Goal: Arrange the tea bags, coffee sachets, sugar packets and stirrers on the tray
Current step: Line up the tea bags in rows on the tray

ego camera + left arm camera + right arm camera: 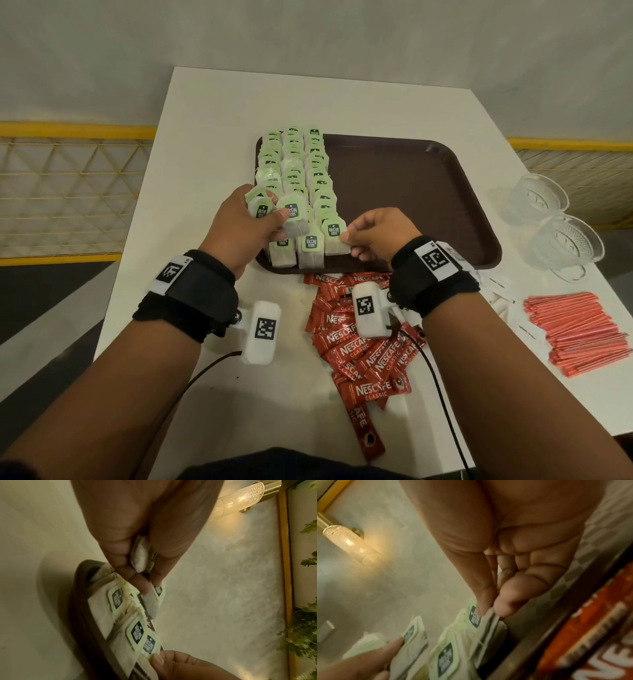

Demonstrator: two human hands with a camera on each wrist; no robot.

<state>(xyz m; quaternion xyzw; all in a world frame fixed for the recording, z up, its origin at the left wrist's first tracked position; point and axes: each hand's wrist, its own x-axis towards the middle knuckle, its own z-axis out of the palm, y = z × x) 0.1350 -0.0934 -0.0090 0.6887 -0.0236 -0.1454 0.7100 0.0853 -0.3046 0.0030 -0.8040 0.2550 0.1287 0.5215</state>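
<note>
A dark brown tray (428,192) lies on the white table (219,102). Three rows of tea bags (298,161) with pale green tags fill its left part. My left hand (246,222) grips a small stack of tea bags (291,219) above the near end of the rows; the left wrist view shows them pinched (139,555) between thumb and fingers. My right hand (373,236) pinches the nearest tea bag (335,236) of the right row, seen close (477,616) in the right wrist view. Red coffee sachets (363,342) are heaped in front of the tray.
Red stirrers (579,332) lie in a bundle at the right edge, with white sugar packets (503,291) beside them. Two clear glass cups (561,233) stand right of the tray. A yellow mesh railing (68,192) runs behind the table's left side.
</note>
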